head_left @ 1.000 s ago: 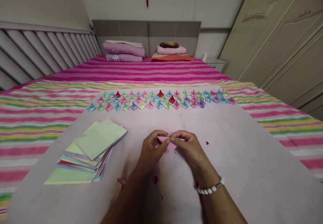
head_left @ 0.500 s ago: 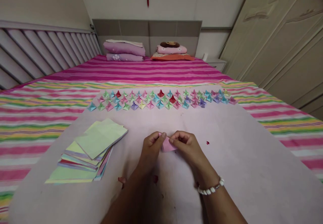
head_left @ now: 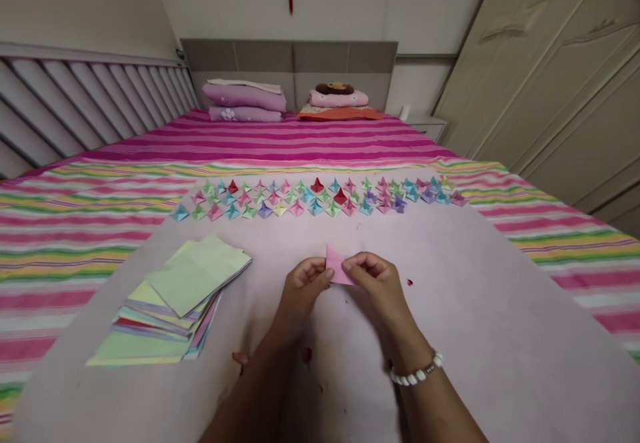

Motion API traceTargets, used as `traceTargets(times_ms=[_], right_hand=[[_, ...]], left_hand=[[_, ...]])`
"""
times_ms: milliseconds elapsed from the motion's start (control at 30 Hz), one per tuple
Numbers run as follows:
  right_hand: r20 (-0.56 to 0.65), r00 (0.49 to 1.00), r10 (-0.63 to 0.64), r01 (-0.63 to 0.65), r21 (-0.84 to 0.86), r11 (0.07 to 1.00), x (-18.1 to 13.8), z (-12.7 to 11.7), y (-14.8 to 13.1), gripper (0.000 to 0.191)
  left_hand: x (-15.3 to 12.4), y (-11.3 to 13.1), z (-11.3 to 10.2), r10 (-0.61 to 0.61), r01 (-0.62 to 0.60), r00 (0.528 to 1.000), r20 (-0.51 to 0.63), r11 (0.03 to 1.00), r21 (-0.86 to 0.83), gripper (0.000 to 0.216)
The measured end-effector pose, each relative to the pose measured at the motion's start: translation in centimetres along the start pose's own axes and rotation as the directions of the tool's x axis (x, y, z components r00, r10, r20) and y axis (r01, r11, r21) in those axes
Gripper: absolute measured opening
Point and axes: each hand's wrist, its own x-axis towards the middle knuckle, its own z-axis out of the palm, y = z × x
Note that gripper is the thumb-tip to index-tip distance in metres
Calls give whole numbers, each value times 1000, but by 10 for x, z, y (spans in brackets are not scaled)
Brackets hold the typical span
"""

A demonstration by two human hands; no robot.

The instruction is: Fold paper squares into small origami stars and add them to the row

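Between my two hands is a small folded piece of pink paper (head_left: 338,266), roughly triangular with one tip pointing up. My left hand (head_left: 306,286) pinches its left edge between thumb and fingers. On the opposite side, my right hand (head_left: 374,276) grips the paper with thumb and forefinger; a white-beaded bracelet (head_left: 417,375) circles that wrist. Beyond the hands stand rows of small folded paper boats (head_left: 315,208) in several colours. To the left lies a fanned stack of coloured paper sheets (head_left: 195,273), pale green on top.
A pale, rounded board (head_left: 450,336) lies on the striped bed cover (head_left: 60,230). Little red scraps (head_left: 410,282) are scattered over it. Folded bedding (head_left: 245,100) sits near the headboard (head_left: 345,60); a slatted rail (head_left: 90,103) runs along the left.
The pink paper has been turned or refolded, so a pointed tip now rises above my left thumb. My right hand has shifted slightly to the right.
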Motion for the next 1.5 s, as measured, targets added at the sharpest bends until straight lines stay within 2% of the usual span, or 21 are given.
traceTargets(times_ms=[133,267,400,567,767,1000,1233,1400,1500], right_hand=[[140,988,60,-78,130,988,-1,2,1,24],[241,967,87,-131,171,977,-4,2,-1,27],[265,957,118,-161,149,976,-5,2,-4,23],[279,955,100,-137,113,984,-5,2,-6,27],[266,955,132,-169,123,978,-5,3,-8,26],[253,964,83,-111,100,989,-4,4,-3,13],[117,992,38,-32,-50,998,0,5,5,14],[70,996,-46,50,-59,997,-2,10,6,12],[52,983,-175,182,-197,963,-4,11,8,7]], left_hand=[[0,-1,-3,-36,37,999,16,997,-73,20],[-2,4,-1,-50,74,989,140,982,-176,24],[-3,8,2,-85,121,982,168,968,-220,25],[-3,10,2,-118,149,985,122,949,-279,27],[-1,7,0,-98,112,993,70,962,-249,22],[1,4,0,22,-25,998,-50,998,-60,18],[-1,2,2,114,-106,991,-67,987,122,17],[-2,-3,5,316,-279,946,-74,908,313,21],[-4,-4,9,375,-315,925,-60,846,430,28]])
